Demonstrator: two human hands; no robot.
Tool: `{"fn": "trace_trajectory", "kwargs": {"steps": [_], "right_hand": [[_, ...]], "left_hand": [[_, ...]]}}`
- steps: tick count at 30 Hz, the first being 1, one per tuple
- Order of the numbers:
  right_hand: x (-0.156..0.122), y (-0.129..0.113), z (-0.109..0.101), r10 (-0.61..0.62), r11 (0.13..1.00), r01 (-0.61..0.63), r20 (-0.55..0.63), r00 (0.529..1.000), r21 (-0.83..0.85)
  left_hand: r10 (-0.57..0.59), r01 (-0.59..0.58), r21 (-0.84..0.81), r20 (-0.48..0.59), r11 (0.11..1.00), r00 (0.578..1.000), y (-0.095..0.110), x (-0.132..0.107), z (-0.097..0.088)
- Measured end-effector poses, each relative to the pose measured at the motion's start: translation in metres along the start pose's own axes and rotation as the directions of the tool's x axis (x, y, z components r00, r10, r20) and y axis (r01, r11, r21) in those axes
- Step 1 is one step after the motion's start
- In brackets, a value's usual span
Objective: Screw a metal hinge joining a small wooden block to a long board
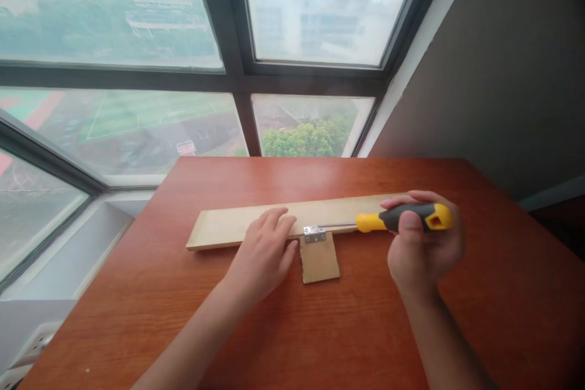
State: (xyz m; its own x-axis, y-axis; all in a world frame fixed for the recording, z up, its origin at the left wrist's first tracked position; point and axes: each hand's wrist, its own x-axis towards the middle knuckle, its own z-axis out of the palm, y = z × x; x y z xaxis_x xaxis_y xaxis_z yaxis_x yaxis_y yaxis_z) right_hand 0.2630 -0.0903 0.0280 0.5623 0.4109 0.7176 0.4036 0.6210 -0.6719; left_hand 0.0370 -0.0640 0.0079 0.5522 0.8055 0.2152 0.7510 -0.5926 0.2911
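A long pale wooden board [228, 225] lies across the table. At its near edge sits a small silver metal hinge [315, 233] with holes in it, and a small brown square piece [320, 262] extends from under it toward me. My left hand [267, 247] rests on the board just left of the hinge, fingers stretched out, thumb near the hinge. In my right hand [425, 250] is a screwdriver [393, 217] with a yellow and black handle. Its shaft points left, and the tip is close to the hinge; contact is hard to make out.
The reddish-brown wooden table [292, 341] reaches back to a window with a dark frame [237, 79]. A grey wall [493, 73] rises on the right. White sockets [39, 341] are at the lower left, beside the table edge.
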Motion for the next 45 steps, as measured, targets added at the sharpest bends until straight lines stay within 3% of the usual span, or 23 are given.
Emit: {"fn": "trace_trajectory", "kwargs": {"steps": [3, 6, 10, 17, 22, 25, 30, 34, 38, 41, 42, 43, 44, 45], "right_hand": [[-0.003, -0.008, -0.002, -0.190, 0.981, 0.188, -0.035, 0.981, -0.044], [-0.010, -0.016, -0.004, -0.216, 0.964, 0.226, 0.081, 0.973, -0.138], [-0.017, -0.021, -0.004, -0.260, 0.954, 0.276, 0.142, 0.955, -0.113], [-0.017, -0.029, -0.005, -0.240, 0.965, 0.259, 0.256, 0.936, -0.046], [-0.015, -0.032, -0.011, -0.222, 0.966, 0.255, 0.383, 0.897, -0.037], [-0.012, -0.030, -0.011, -0.224, 0.966, 0.257, 0.392, 0.892, -0.033], [-0.004, -0.035, -0.003, -0.152, 0.957, 0.240, 0.421, 0.894, -0.165], [0.012, -0.051, 0.004, -0.179, 0.836, 0.440, 0.593, 0.785, -0.329], [0.033, -0.072, 0.008, -0.039, 0.808, 0.462, 0.749, 0.661, -0.366], [0.048, -0.088, 0.016, 0.104, 0.833, 0.446, 0.884, 0.457, -0.328], [0.051, -0.092, 0.021, 0.127, 0.824, 0.464, 0.903, 0.410, -0.326], [0.054, -0.096, 0.027, 0.182, 0.792, 0.483, 0.900, 0.395, -0.373], [0.056, -0.099, 0.034, 0.205, 0.748, 0.516, 0.885, 0.418, -0.417], [0.057, -0.101, 0.041, 0.217, 0.680, 0.547, 0.846, 0.488, -0.489]], "left_hand": [[-0.105, 0.113, -0.071, 0.103, 0.991, 0.989, -0.001, 0.001, -0.014], [-0.136, 0.164, -0.077, 0.281, 0.983, 0.950, -0.001, 0.000, -0.018], [-0.143, 0.199, -0.120, 0.366, 0.973, 0.920, 0.002, -0.003, -0.009], [-0.155, 0.235, -0.234, 0.317, 0.943, 0.936, 0.000, -0.001, 0.007], [-0.208, 0.284, -0.298, 0.264, 0.911, 0.942, -0.002, 0.004, 0.014], [-0.197, 0.273, -0.346, 0.240, 0.898, 0.951, 0.000, 0.005, 0.019], [-0.250, 0.317, -0.400, 0.210, 0.860, 0.945, 0.002, 0.007, 0.027], [-0.266, 0.329, -0.427, 0.201, 0.842, 0.943, 0.000, 0.009, 0.033], [-0.262, 0.333, -0.472, 0.210, 0.817, 0.942, -0.001, 0.010, 0.038], [-0.276, 0.355, -0.492, 0.228, 0.795, 0.934, -0.001, 0.010, 0.041], [-0.277, 0.358, -0.500, 0.231, 0.789, 0.933, -0.001, 0.010, 0.042], [-0.276, 0.358, -0.507, 0.232, 0.784, 0.933, -0.001, 0.010, 0.042], [-0.274, 0.357, -0.513, 0.232, 0.780, 0.933, -0.001, 0.010, 0.043], [-0.273, 0.356, -0.518, 0.232, 0.778, 0.934, -0.001, 0.010, 0.043]]}}
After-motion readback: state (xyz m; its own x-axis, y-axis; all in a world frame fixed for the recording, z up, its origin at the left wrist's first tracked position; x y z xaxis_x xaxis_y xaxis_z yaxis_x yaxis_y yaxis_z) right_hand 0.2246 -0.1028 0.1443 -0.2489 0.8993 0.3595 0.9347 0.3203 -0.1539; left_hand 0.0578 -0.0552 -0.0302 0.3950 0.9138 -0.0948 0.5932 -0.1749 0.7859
